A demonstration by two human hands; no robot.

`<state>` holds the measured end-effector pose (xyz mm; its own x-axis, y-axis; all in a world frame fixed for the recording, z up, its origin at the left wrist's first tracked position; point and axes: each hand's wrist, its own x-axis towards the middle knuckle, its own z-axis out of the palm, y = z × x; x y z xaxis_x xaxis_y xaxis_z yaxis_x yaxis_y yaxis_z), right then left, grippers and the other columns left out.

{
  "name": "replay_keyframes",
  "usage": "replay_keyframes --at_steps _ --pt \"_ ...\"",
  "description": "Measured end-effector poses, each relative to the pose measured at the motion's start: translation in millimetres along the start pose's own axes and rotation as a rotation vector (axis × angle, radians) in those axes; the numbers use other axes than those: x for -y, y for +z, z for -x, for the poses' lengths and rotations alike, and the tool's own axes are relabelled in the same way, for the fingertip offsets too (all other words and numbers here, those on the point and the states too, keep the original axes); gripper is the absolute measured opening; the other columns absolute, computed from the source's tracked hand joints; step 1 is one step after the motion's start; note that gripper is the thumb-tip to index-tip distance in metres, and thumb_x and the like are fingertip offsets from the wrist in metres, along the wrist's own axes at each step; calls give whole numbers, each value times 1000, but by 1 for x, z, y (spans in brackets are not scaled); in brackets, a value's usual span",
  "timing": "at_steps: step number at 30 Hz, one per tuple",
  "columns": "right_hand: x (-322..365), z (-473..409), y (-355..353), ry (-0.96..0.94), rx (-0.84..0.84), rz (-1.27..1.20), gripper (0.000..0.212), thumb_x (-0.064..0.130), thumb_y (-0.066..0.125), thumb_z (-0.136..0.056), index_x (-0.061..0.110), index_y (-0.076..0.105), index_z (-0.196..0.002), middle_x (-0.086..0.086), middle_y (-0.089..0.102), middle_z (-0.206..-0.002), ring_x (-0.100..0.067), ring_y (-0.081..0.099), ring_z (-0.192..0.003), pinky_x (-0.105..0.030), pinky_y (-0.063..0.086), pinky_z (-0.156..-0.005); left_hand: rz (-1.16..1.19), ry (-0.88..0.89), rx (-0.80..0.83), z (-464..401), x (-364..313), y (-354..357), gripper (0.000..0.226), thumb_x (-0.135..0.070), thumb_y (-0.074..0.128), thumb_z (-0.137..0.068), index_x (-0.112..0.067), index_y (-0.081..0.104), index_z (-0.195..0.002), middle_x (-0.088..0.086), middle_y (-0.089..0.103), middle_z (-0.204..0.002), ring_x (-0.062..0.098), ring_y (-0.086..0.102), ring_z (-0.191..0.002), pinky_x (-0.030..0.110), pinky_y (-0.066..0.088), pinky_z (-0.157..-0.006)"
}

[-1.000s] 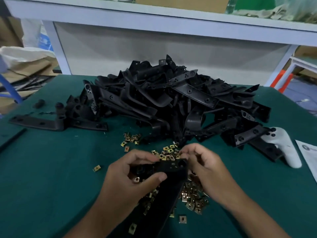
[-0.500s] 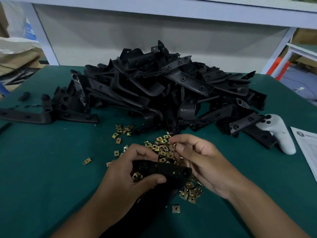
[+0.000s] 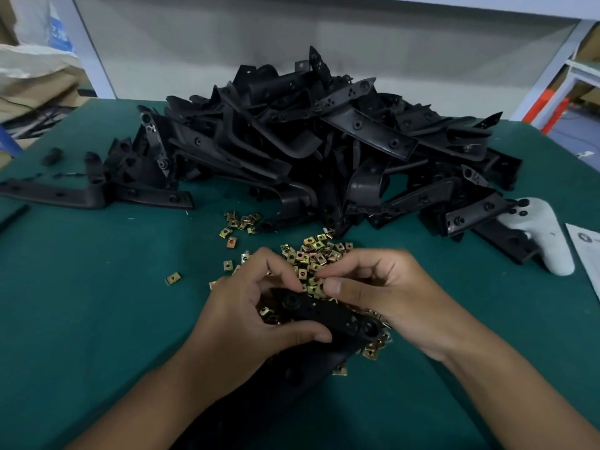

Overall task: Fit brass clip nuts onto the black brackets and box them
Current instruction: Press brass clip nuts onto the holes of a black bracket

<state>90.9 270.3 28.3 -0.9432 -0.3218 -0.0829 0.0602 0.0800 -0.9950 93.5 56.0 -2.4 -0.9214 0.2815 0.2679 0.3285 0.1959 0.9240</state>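
A person's two bare hands work low over a green table (image 3: pixel 81 303), seen from above and behind. The left hand (image 3: pixel 246 323) grips a black bracket (image 3: pixel 328 315), its fingers curled over the far edge and its thumb pressed along the near edge. The bracket lies flat and slants toward the viewer, its holed end pointing right. The right hand (image 3: pixel 389 293) hovers just beside that end, its thumb and first finger pinched together on a small brass clip nut (image 3: pixel 317 289) (the nut is mostly hidden by the fingertips). The other fingers of that hand are curled loosely.

Under and just beyond both hands lies a scatter of brass clip nuts (image 3: pixel 311 251), with a smaller cluster (image 3: pixel 242 220) farther left and one stray nut (image 3: pixel 172 278) well apart on the table. Behind them rises a big heap of black brackets (image 3: pixel 324 141), reaching nearly across the table. A long bracket (image 3: pixel 94 194) lies flat at the heap's left foot. At the right, a white handheld controller (image 3: pixel 548 241) touches the heap's edge, with a sheet of paper (image 3: pixel 587 248) just beside it.
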Motion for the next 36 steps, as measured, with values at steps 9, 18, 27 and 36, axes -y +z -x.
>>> replay_keyframes --at_steps 9,18,27,36 --pt "0 1 4 37 3 33 17 31 76 -80 21 80 -94 -1 77 -90 -10 70 -81 -19 54 -71 27 25 10 0 -2 0 50 -65 88 -56 -43 55 -86 -14 71 -78 1 67 -72 14 51 -65" --pt "6 3 3 -28 57 105 22 39 67 -92 26 79 -105 6 78 -104 -8 73 -98 -15 53 -80 43 -15 13 -1 1 0 55 -66 88 -54 -44 58 -94 -14 74 -77 0 68 -72 17 51 -72" --pt "7 3 0 -77 113 162 28 42 62 -93 27 78 -109 12 76 -99 -3 70 -96 -11 49 -80 153 -53 29 -2 -1 -1 54 -60 92 -54 -43 60 -94 -9 75 -75 4 69 -69 17 54 -65" --pt "5 -2 -5 -72 -72 -116 11 33 78 -81 29 74 -91 -4 76 -89 -5 61 -69 -18 46 -59 133 -25 8 -3 -8 -4 40 -59 87 -63 -44 74 -98 -13 77 -94 1 72 -87 11 53 -78"
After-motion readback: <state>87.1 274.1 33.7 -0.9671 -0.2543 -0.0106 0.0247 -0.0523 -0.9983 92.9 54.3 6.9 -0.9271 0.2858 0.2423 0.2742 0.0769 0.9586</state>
